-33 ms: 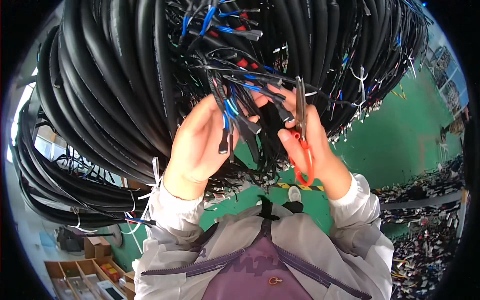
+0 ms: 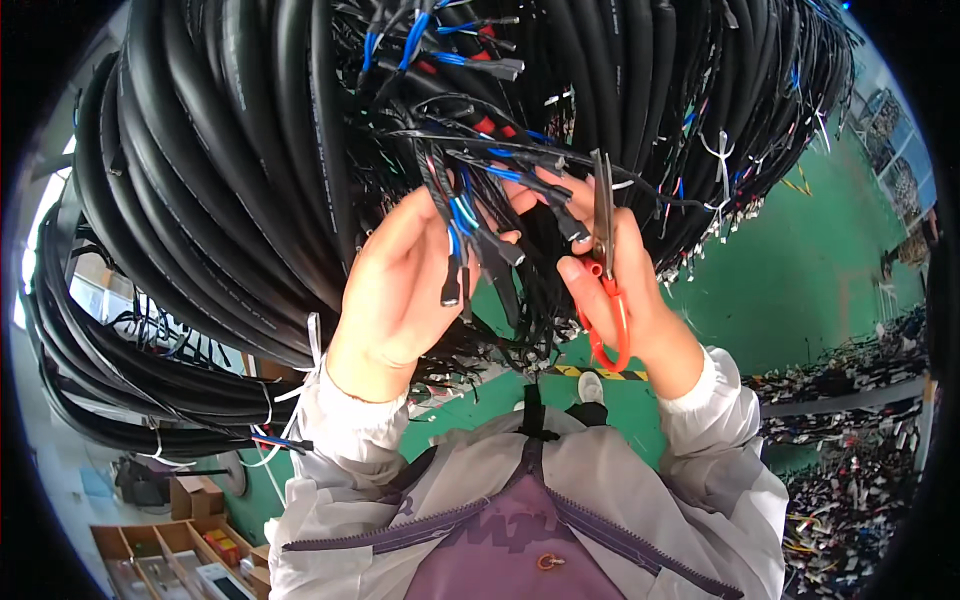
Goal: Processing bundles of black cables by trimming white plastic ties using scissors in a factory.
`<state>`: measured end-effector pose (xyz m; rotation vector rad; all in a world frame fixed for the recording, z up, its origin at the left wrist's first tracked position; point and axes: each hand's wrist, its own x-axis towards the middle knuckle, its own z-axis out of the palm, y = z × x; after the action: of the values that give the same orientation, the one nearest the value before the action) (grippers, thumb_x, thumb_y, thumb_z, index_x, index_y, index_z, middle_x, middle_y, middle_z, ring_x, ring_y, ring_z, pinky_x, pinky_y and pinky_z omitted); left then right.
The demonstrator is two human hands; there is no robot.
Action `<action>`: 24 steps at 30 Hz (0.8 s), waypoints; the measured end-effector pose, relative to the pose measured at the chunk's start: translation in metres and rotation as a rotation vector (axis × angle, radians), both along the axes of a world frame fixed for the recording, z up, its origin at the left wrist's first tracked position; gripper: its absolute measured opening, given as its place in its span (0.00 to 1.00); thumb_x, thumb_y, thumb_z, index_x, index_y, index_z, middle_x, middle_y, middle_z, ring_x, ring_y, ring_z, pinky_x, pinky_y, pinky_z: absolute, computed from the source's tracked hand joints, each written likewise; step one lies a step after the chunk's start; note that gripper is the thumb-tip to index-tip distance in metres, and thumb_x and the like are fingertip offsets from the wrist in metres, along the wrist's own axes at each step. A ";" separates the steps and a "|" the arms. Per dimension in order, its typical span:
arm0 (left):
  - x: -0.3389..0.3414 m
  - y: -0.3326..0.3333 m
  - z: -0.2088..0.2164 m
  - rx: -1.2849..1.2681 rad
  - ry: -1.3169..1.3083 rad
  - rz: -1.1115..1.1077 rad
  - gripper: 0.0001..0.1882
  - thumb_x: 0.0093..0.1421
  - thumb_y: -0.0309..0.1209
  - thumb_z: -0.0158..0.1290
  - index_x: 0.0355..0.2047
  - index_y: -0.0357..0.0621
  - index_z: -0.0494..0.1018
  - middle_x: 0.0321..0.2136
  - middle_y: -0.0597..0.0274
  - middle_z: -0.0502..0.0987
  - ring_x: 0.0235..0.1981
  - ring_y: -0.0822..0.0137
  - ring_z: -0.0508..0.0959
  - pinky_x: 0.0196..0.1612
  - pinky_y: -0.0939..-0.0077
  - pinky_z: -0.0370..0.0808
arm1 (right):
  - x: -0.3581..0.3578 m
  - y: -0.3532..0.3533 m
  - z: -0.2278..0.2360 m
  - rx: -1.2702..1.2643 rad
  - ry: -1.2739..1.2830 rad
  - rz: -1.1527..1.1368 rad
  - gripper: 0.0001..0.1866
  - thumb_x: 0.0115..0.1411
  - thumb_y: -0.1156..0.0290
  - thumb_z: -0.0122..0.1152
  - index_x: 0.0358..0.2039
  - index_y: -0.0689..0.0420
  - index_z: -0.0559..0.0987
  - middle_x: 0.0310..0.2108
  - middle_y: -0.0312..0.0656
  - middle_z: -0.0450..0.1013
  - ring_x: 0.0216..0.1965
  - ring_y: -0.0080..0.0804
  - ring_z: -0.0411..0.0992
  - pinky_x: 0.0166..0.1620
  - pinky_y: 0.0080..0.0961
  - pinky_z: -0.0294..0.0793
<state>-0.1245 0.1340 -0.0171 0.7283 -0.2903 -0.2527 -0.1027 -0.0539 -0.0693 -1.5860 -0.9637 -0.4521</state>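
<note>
My left hand [image 2: 395,280] curls around a bunch of thin wires [image 2: 460,215] with blue, white and black insulation. Black-sleeved connector ends [image 2: 450,290] hang down over its palm, and most of its fingers are hidden behind them. My right hand [image 2: 640,290] grips a pair of scissors [image 2: 612,320] with red loop handles; the metal blades point up and look nearly closed. Fingertips of the right hand are beside another black-tipped wire end [image 2: 573,228], but whether they pinch it I cannot tell. These wires branch off the hanging black cables above.
Thick black cable coils [image 2: 230,180] hang at the left, with thinner harness bundles [image 2: 770,90] at the right. White ties [image 2: 718,160] bind some. A rack of loose wire ends [image 2: 850,450] stands at the right, a compartmented box [image 2: 170,560] at lower left. The floor [image 2: 800,270] is green.
</note>
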 end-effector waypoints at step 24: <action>-0.011 -0.026 0.036 0.015 0.081 -0.061 0.19 0.64 0.39 0.35 0.46 0.37 0.64 0.43 0.59 0.72 0.45 0.65 0.71 0.51 0.66 0.64 | -0.035 0.006 0.068 0.142 -0.153 -0.003 0.10 0.54 0.88 0.41 0.32 0.60 0.56 0.54 0.69 0.57 0.57 0.58 0.59 0.58 0.46 0.58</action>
<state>-0.1358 0.1080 0.0192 0.7233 -0.2342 -0.3420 -0.1381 -0.0478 -0.0017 -1.4407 -1.0224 -0.6376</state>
